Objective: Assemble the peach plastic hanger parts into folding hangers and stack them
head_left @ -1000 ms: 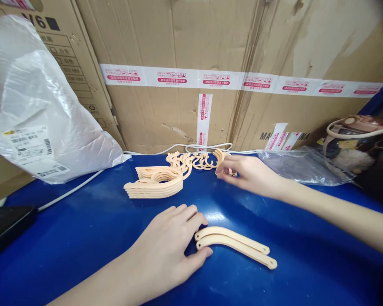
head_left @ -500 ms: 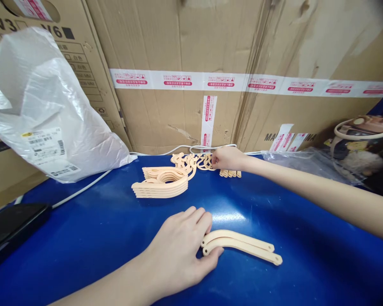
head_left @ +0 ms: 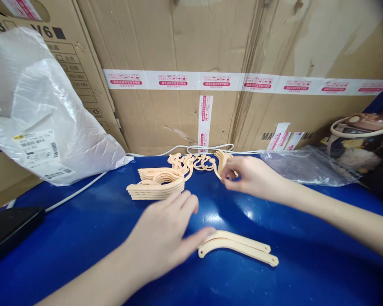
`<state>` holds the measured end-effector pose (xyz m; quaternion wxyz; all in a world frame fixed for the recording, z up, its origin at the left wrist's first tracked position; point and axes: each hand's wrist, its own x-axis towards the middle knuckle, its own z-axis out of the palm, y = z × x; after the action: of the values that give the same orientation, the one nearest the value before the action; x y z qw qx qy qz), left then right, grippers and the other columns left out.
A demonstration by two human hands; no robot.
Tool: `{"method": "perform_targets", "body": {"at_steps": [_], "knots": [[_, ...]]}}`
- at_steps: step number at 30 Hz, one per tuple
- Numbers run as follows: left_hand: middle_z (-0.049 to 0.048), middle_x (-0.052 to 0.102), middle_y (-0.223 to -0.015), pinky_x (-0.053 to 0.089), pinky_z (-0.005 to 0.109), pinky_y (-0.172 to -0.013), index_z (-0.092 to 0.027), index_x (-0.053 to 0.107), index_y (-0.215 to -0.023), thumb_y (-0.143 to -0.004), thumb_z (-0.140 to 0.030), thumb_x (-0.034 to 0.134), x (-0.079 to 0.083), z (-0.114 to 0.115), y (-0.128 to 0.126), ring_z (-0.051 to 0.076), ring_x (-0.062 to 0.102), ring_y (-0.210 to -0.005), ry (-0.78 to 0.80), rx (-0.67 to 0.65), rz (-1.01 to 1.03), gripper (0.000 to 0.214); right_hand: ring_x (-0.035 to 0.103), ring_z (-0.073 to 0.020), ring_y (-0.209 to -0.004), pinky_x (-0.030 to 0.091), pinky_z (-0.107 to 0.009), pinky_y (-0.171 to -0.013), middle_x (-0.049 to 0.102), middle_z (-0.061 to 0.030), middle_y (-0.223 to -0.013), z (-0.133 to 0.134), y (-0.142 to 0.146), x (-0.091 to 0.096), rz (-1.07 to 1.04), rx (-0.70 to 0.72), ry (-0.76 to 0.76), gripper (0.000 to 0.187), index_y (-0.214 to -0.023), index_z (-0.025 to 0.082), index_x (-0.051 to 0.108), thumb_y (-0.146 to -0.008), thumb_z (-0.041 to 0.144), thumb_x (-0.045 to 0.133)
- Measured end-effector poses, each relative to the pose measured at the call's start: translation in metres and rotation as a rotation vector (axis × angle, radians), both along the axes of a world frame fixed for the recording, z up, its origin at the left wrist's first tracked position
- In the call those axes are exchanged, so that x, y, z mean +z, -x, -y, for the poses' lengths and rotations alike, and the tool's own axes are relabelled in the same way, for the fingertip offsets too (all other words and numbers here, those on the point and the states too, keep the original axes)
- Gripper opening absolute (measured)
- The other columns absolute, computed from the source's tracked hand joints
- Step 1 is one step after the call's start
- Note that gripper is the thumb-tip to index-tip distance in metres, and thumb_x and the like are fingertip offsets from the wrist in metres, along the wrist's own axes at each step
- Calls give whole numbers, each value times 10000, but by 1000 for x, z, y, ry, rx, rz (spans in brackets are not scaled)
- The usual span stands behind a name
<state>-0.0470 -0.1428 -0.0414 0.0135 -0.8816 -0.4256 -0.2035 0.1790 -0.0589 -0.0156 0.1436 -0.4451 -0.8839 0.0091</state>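
My left hand (head_left: pixel 166 231) hovers low over the blue table (head_left: pixel 83 238), fingers stretched out, its thumb tip touching the left end of two curved cream plastic arms (head_left: pixel 242 248) lying side by side. My right hand (head_left: pixel 250 176) is farther back, fingers pinched on a cream hook-shaped piece (head_left: pixel 221 161). A stack of cream hanger bodies (head_left: pixel 158 185) lies just left of it, with a row of cream hook pieces (head_left: pixel 191 162) behind against the cardboard.
Large taped cardboard boxes (head_left: pixel 210 63) wall off the back. A white plastic bag (head_left: pixel 35 110) with labels sits at back left, a clear bag (head_left: pixel 303 168) and a brown lidded container (head_left: pixel 359 136) at right. A white cable (head_left: pixel 73 192) and a black device (head_left: pixel 6 227) lie at left.
My right hand drew back from the row of hooks with a hook piece in its fingers. My left hand lifted and its fingers spread, moving slightly left off the curved arms.
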Motion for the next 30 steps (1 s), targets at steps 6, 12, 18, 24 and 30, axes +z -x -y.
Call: {"method": "perform_targets", "body": {"at_steps": [6,12,18,24,30], "knots": [[47,640,-864,362,297,-605,-202,569,-895,-934,-461,394,61,-68,20,243,596,-835,-17,500,-229,315,533,-143,-663,379,-260,-643,584,12,-696,47,-31,-32,10,81,62,69,-710,195,594,-748,143,570],[96,678,-908,490,327,-663,-114,649,-895,-888,-470,535,64,-151,28,252,645,-824,541,602,-294,374,523,-139,-670,383,-246,-627,545,18,-709,52,-50,-40,-29,67,113,74,-749,204,571,-805,162,546],[89,574,-1190,527,418,-826,-160,547,-1195,-924,-316,567,41,-187,22,219,605,-991,755,645,-292,313,517,-131,-652,379,-241,-618,535,22,-714,51,-55,-41,-29,77,110,74,-759,201,553,-816,155,537],[96,574,-1191,524,419,-831,-150,548,-1194,-921,-315,571,35,-196,18,225,604,-998,756,698,-240,320,510,-129,-646,379,-235,-613,537,21,-717,51,-55,-40,-25,95,107,81,-767,203,549,-824,148,532],[93,572,-1196,525,418,-828,-158,547,-1196,-924,-312,567,36,-193,25,222,603,-996,724,649,-116,313,519,-128,-637,384,-232,-604,545,17,-708,52,-55,-38,-31,106,108,103,-759,203,541,-852,169,512]]}}
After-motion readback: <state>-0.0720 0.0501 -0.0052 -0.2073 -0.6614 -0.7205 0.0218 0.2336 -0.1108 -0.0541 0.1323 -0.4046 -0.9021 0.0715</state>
